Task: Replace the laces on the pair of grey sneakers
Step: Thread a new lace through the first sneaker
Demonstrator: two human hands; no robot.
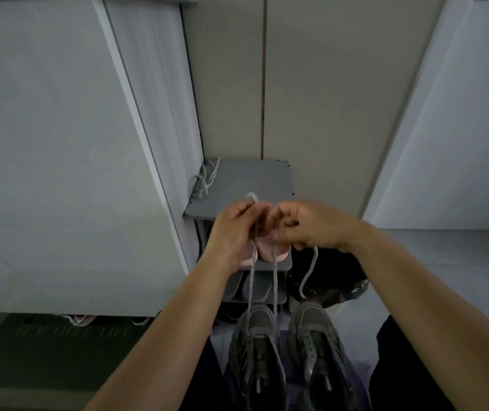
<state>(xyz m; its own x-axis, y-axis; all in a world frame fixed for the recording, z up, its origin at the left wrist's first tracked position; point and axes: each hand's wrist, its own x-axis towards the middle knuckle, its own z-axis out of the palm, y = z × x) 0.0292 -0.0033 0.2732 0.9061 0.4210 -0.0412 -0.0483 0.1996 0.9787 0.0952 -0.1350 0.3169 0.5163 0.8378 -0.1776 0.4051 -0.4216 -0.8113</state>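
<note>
Two grey sneakers stand side by side on the floor at the bottom, the left sneaker [256,348] and the right sneaker [320,342]. A grey lace [275,280] rises in two taut strands from the left sneaker up to my hands. My left hand [232,229] pinches one strand, with a small loop showing above its fingers. My right hand [305,225] grips the other strand, and its loose end [308,271] dangles below that hand. Both hands are raised close together above the sneakers.
A grey shoe rack [255,185] stands ahead with other laces [207,178] lying on its top left corner. Pink shoes [267,253] sit on its shelf, grey ones [256,287] lower. A dark bag [335,277] lies to the right. White cabinet walls flank the rack.
</note>
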